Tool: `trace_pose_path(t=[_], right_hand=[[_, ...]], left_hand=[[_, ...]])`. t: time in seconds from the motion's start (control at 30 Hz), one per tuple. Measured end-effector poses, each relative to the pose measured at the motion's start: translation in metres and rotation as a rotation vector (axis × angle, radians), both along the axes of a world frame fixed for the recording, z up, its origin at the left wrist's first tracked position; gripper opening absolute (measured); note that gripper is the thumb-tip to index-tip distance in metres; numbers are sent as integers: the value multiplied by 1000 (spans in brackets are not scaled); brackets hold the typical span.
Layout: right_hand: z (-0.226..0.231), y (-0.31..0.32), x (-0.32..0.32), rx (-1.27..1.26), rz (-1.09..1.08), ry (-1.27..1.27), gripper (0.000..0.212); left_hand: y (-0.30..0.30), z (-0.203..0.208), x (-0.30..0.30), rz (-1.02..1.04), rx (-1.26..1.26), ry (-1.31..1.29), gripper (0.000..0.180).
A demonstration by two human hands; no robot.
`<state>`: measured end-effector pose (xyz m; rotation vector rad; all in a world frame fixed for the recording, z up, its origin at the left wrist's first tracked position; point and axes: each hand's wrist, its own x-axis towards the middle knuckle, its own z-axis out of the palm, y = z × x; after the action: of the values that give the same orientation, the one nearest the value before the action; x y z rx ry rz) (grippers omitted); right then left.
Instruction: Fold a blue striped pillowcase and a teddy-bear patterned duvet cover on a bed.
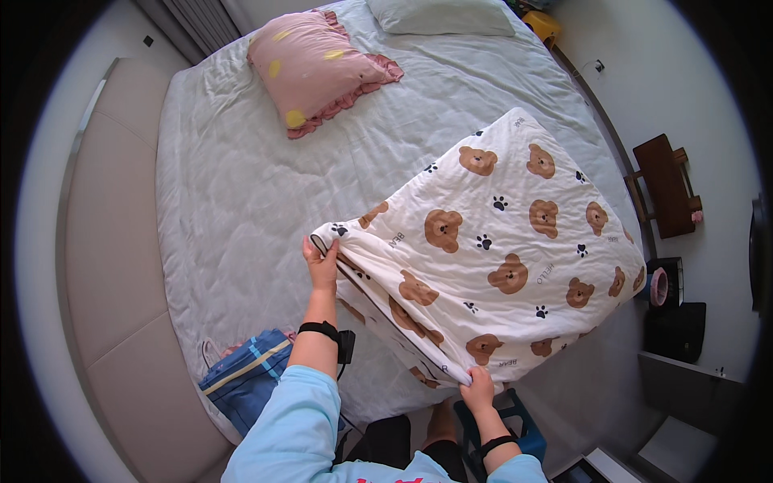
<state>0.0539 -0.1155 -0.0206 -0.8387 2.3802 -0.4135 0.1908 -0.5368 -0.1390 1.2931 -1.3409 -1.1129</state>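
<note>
A white blanket (491,233) printed with brown bear heads and black paw marks lies spread over the right part of the bed, its near edge lifted and partly folded. My left hand (321,262) grips its left corner, where a dark-piped edge curls over. Closer to me, my right hand (478,390) pinches the near edge of the same blanket. Between my hands the cloth hangs in slanting folds, and a lower layer shows beneath the dark piping. Black bands circle both wrists, the left one carrying a small black box.
A pink ruffled pillow (322,71) and a pale pillow (441,16) rest at the bed's far end. Folded blue cloth (251,377) lies by my left forearm. A padded headboard (119,209) borders the left side; a teal stool (527,435) stands beside my right arm.
</note>
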Motion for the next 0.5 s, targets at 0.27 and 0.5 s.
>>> trace_pose_path(t=[0.27,0.5], right_hand=[[-34,-30,31,81,25,6,45],[-28,-22,19,238,72,319,58]], left_hand=[[-34,6,30,-3,637,226,24],[-40,182,-48,-339,122,241,16]])
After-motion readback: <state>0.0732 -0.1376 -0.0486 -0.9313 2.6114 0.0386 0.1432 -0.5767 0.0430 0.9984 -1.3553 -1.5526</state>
